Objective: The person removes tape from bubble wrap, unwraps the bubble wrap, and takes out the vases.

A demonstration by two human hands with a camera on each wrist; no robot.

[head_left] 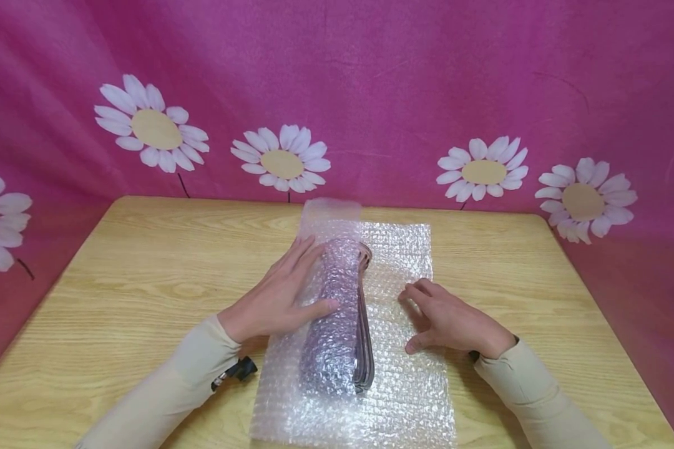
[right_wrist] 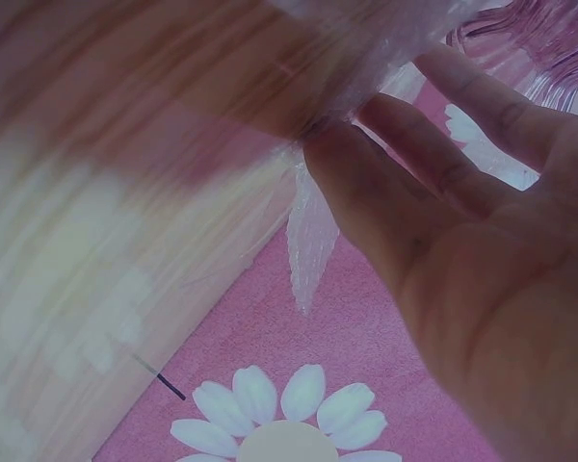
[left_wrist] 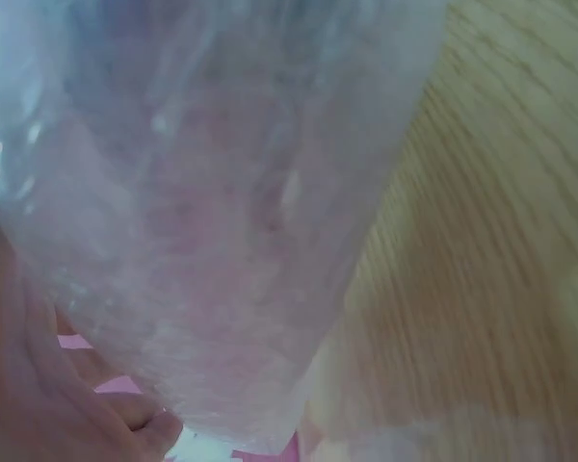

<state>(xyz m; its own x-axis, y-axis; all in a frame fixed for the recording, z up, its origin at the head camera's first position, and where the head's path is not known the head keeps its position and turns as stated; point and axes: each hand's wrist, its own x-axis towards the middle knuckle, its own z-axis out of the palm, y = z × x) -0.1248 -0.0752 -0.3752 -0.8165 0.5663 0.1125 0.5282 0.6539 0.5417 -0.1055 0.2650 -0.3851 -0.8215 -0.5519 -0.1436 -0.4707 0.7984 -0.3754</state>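
Observation:
A sheet of bubble wrap (head_left: 404,399) lies on the table, with one side folded over a long, brownish, shiny layered object (head_left: 364,349). Only that object's right edge shows bare; the wrap covers the rest, and its kind is unclear. My left hand (head_left: 278,299) rests along the folded wrap, fingers extended and thumb across its top. In the left wrist view the wrap (left_wrist: 222,241) fills much of the picture beside the fingers. Over the sheet's right part, my right hand (head_left: 455,321) has its fingers lightly bent and its thumb apart. The right wrist view shows fingertips touching the wrap (right_wrist: 311,241).
The wooden table (head_left: 163,280) carries the wrap near its middle and reaches back to a pink cloth (head_left: 371,81) with large white daisies. That cloth also stands along the left and right sides. A small black device (head_left: 241,369) sits at the left wrist.

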